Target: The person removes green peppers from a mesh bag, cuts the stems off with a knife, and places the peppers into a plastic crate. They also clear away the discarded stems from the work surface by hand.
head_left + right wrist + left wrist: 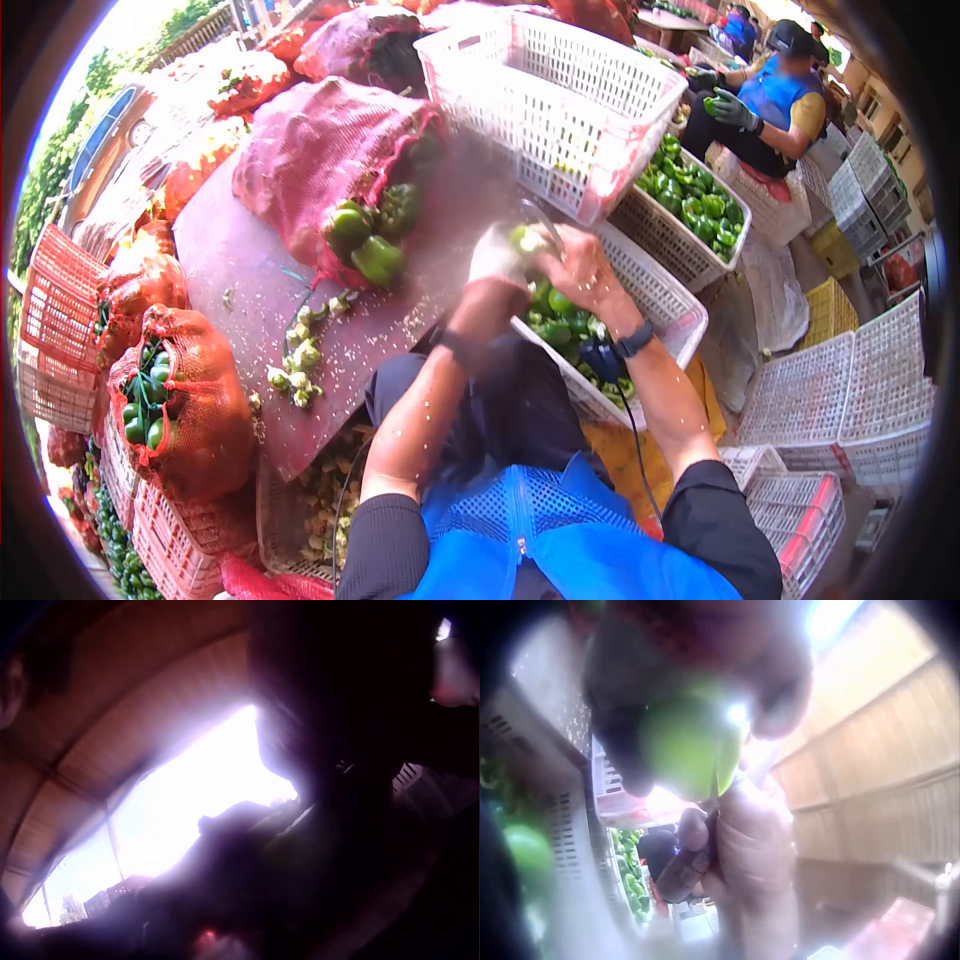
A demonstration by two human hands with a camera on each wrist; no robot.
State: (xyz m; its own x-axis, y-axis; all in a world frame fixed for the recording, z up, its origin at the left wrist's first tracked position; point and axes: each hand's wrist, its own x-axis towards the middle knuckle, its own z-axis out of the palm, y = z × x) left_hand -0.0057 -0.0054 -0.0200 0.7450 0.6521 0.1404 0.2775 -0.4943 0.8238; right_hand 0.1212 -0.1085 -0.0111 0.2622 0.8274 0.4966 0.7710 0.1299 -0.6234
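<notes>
In the head view both hands meet over a white crate (655,270) of green peppers (552,325). My left hand (497,258) holds a green pepper (679,746), which shows large and blurred in the left wrist view. Its fingers wrap round the pepper from above there. My right hand (588,272) grips a small knife (541,218) with a thin blade. In the left wrist view the right hand's curled fingers (686,859) and thumb are right at the pepper's underside, where the blade meets it. The right wrist view is mostly dark.
A pink mesh bag (310,150) spills peppers on the table (215,260), with pepper cores (300,355) and scattered seeds nearby. A large white crate (540,110) stands ahead. Orange mesh bags (205,420) lie left. A person (780,100) sits beyond another pepper crate (735,250).
</notes>
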